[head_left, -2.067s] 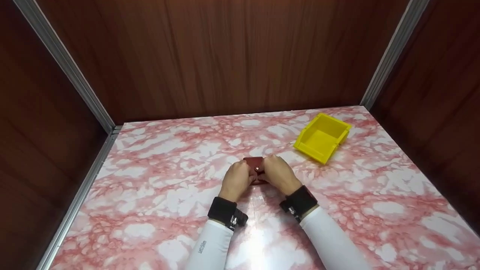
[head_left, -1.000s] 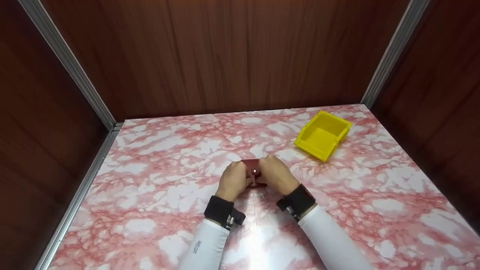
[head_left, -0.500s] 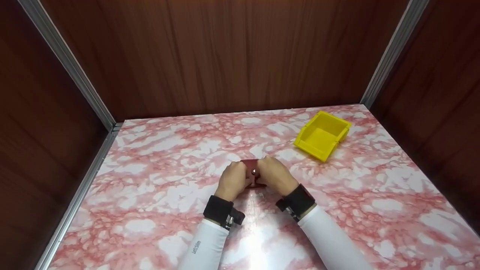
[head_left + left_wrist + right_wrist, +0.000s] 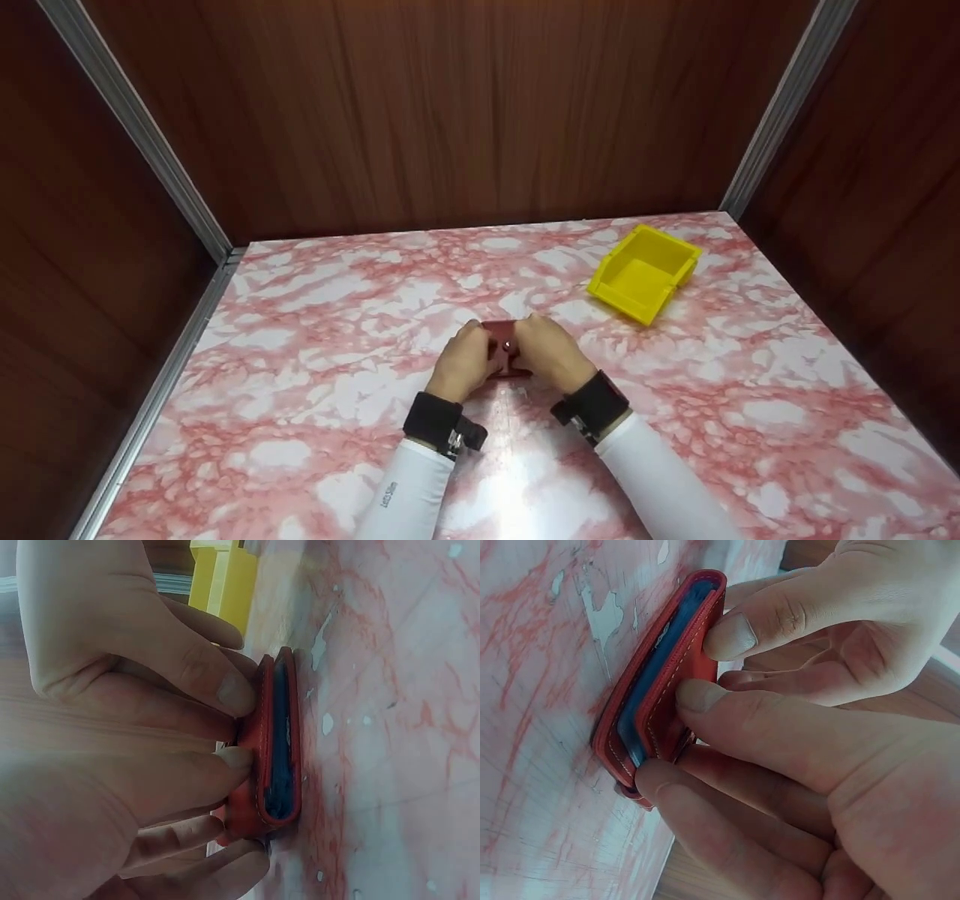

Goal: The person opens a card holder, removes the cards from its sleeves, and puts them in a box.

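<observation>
A small red leather wallet (image 4: 501, 328) with pale stitching lies folded on the table between both hands. Its round metal snap (image 4: 507, 346) shows in the head view. Blue lining (image 4: 279, 787) is visible along the wallet's edge in the left wrist view. The left hand (image 4: 461, 364) holds the wallet's left side, thumb on the upper cover. On the other side the right hand (image 4: 551, 350) grips it, and in the right wrist view its thumb presses the cover while a finger touches the edge. The hands hide much of the wallet in the head view.
A yellow plastic bin (image 4: 641, 285) stands at the back right of the pink-and-white marbled table (image 4: 337, 420). Dark wood-look panels (image 4: 450, 112) with grey metal corner rails (image 4: 142, 135) enclose the table at the back and sides.
The wallet and both hands sit slightly nearer the person than two seconds ago. Over the last half second the left hand's fingers have shifted a little; the right hand barely moves.
</observation>
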The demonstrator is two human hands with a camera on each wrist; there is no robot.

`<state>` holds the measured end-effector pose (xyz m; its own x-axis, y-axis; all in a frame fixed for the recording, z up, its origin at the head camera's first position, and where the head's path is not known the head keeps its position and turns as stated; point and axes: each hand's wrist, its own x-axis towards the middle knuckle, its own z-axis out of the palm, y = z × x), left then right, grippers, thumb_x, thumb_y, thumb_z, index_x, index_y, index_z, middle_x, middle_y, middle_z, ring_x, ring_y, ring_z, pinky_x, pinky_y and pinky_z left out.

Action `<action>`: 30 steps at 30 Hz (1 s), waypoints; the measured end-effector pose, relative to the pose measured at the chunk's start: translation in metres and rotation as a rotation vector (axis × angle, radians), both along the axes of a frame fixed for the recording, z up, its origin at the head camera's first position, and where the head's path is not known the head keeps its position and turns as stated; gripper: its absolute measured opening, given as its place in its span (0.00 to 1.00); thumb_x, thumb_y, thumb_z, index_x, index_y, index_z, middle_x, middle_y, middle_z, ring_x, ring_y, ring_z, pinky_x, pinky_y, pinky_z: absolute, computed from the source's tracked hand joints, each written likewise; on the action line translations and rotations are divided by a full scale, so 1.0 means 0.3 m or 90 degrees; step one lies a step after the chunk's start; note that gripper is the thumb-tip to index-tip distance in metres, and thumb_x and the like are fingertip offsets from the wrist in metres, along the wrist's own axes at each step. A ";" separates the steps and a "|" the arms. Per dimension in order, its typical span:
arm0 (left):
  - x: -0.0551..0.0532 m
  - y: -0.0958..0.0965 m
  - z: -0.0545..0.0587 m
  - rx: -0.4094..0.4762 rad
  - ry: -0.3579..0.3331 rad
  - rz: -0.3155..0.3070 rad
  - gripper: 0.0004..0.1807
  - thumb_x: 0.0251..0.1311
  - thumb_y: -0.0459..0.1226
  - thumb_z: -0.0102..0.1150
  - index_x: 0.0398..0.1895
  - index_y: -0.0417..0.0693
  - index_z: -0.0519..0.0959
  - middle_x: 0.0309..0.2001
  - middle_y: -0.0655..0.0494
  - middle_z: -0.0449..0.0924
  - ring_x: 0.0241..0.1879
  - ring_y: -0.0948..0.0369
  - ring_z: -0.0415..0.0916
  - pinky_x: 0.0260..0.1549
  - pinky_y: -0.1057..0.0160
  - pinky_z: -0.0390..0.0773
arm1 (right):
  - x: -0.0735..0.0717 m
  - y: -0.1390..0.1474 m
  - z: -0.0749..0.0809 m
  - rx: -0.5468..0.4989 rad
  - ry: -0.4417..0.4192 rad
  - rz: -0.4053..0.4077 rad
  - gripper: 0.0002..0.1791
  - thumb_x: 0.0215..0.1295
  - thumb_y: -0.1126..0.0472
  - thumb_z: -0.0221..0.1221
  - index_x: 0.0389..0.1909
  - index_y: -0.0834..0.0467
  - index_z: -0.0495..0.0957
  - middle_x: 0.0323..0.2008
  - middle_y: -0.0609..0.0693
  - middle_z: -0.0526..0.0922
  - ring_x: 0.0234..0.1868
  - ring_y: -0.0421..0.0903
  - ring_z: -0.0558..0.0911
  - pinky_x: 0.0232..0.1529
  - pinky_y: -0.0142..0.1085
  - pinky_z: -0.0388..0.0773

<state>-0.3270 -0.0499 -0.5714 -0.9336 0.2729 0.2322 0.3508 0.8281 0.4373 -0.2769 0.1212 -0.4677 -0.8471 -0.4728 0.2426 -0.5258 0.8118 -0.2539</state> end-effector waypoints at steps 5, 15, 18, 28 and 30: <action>0.012 -0.001 -0.005 0.007 -0.007 -0.001 0.09 0.57 0.41 0.74 0.24 0.56 0.82 0.41 0.52 0.85 0.41 0.51 0.85 0.45 0.47 0.88 | 0.014 -0.003 -0.005 0.002 0.003 -0.005 0.09 0.50 0.71 0.78 0.29 0.65 0.87 0.31 0.63 0.90 0.33 0.59 0.89 0.38 0.56 0.89; 0.015 -0.007 0.035 0.037 -0.102 0.024 0.12 0.55 0.38 0.79 0.39 0.47 0.86 0.43 0.49 0.83 0.45 0.53 0.82 0.50 0.51 0.86 | -0.004 0.017 0.031 0.014 -0.090 -0.016 0.08 0.50 0.75 0.76 0.32 0.66 0.90 0.32 0.61 0.92 0.31 0.51 0.84 0.37 0.48 0.87; 0.033 -0.018 0.074 0.097 -0.158 0.050 0.23 0.52 0.40 0.82 0.48 0.44 0.83 0.46 0.48 0.85 0.45 0.54 0.81 0.49 0.54 0.84 | -0.023 0.037 0.039 -0.009 -0.139 -0.031 0.08 0.54 0.73 0.76 0.35 0.64 0.92 0.34 0.58 0.93 0.33 0.48 0.83 0.41 0.45 0.86; 0.036 -0.020 0.082 0.133 -0.237 0.116 0.18 0.62 0.47 0.76 0.27 0.45 0.80 0.22 0.57 0.80 0.20 0.62 0.77 0.19 0.65 0.76 | -0.043 0.032 0.005 -0.045 -0.194 -0.131 0.15 0.69 0.53 0.73 0.32 0.62 0.84 0.25 0.50 0.79 0.27 0.46 0.73 0.31 0.36 0.69; 0.029 -0.020 0.066 0.145 -0.265 0.124 0.19 0.63 0.49 0.75 0.23 0.48 0.80 0.17 0.59 0.81 0.15 0.64 0.79 0.14 0.66 0.77 | -0.046 0.028 -0.008 -0.042 -0.216 -0.122 0.15 0.71 0.53 0.70 0.34 0.61 0.83 0.25 0.48 0.76 0.27 0.45 0.72 0.30 0.34 0.67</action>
<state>-0.3185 -0.0559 -0.5515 -0.9880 0.0709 -0.1374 -0.0428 0.7285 0.6837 -0.2907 0.1294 -0.4701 -0.9560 -0.2904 -0.0423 -0.2427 0.8633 -0.4425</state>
